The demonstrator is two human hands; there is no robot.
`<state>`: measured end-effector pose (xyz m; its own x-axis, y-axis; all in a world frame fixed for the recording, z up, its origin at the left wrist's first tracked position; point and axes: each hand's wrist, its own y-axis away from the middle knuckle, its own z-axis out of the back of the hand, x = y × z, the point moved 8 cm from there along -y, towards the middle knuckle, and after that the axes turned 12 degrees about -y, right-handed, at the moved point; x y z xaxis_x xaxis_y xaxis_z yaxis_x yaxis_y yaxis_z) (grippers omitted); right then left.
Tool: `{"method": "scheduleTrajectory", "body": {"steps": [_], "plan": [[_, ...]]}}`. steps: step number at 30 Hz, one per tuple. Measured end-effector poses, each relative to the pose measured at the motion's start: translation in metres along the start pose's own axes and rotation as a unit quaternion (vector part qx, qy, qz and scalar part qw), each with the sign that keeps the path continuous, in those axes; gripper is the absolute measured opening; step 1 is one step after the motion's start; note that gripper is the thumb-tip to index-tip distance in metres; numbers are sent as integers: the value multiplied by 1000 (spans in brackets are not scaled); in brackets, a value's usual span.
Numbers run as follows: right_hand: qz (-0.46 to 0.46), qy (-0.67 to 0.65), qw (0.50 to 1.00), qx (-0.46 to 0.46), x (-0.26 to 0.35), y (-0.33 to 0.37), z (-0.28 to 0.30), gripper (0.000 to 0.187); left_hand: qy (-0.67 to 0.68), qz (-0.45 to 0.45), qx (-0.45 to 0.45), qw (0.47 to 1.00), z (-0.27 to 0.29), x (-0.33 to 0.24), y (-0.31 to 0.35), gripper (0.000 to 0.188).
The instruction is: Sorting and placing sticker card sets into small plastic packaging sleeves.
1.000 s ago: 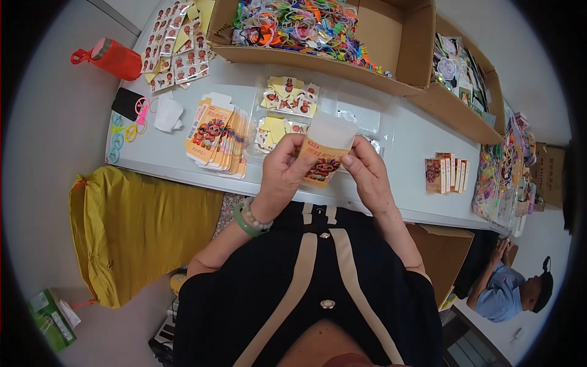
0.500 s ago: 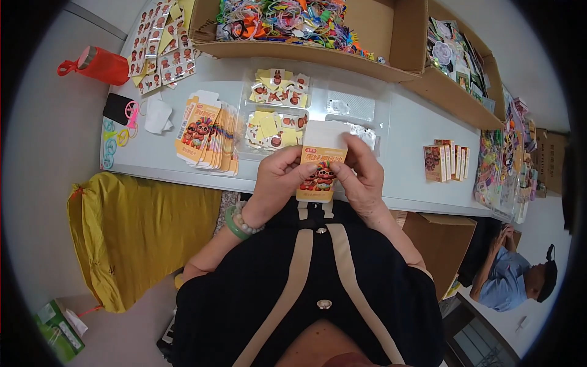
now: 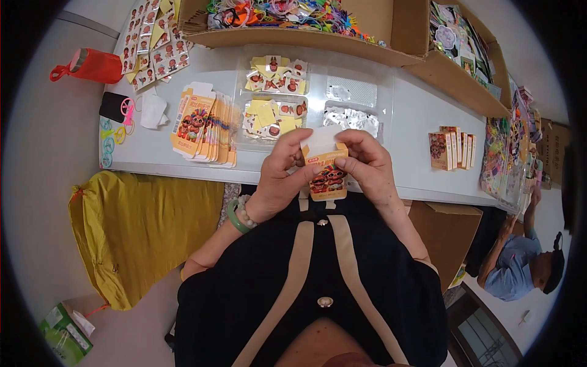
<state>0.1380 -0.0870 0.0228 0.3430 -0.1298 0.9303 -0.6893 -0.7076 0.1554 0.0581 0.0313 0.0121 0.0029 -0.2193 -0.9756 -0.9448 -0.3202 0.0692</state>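
Between my two hands is a small orange and white carton [image 3: 328, 178] with cartoon figures on its front, its white top flap raised. My left hand [image 3: 286, 171] grips the carton's left side, thumb across the front and fingers up by the flap. On the other side my right hand [image 3: 368, 165] holds it, thumb on the upper front edge and fingers behind the flap. Just beyond, a clear plastic tray [image 3: 317, 92] carries small stickers [image 3: 267, 117] on yellow backing and silvery packets [image 3: 351, 119]. Flat cartons of the same print [image 3: 199, 125] lie in a fanned stack to the left.
Several folded-up cartons [image 3: 451, 148] stand at the right. Cardboard boxes [image 3: 379, 52] of colourful trinkets line the back. Sticker sheets [image 3: 147, 46], a red bottle [image 3: 98, 65] and a black phone [image 3: 116, 107] lie at left. A yellow cloth [image 3: 147, 238] hangs below; another person [image 3: 513, 263] is at far right.
The carton has been squeezed from flat into a more open shape at its top. My fingers have shifted up to the flap. The view has shifted slightly.
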Motion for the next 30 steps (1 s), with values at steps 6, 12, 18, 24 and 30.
{"method": "scheduleTrajectory", "body": {"steps": [6, 12, 18, 24, 30], "plan": [[-53, -84, 993, -60, -17, 7, 19, 24, -45, 50, 29, 997, 3, 17, -2, 24], [-90, 72, 992, 42, -20, 13, 23, 22, -59, 87, 208, 973, -15, 23, -5, 10], [-82, -75, 992, -61, -2, 7, 22, 13, 27, 13, 145, 989, -17, 13, -9, 28], [83, 238, 963, 96, 32, 9, -6, 11, 24, 65, 172, 983, -21, 21, -7, 57], [-7, 222, 973, 61, 25, -2, -8, 7, -83, 80, 180, 977, -20, 17, -4, 64]]}}
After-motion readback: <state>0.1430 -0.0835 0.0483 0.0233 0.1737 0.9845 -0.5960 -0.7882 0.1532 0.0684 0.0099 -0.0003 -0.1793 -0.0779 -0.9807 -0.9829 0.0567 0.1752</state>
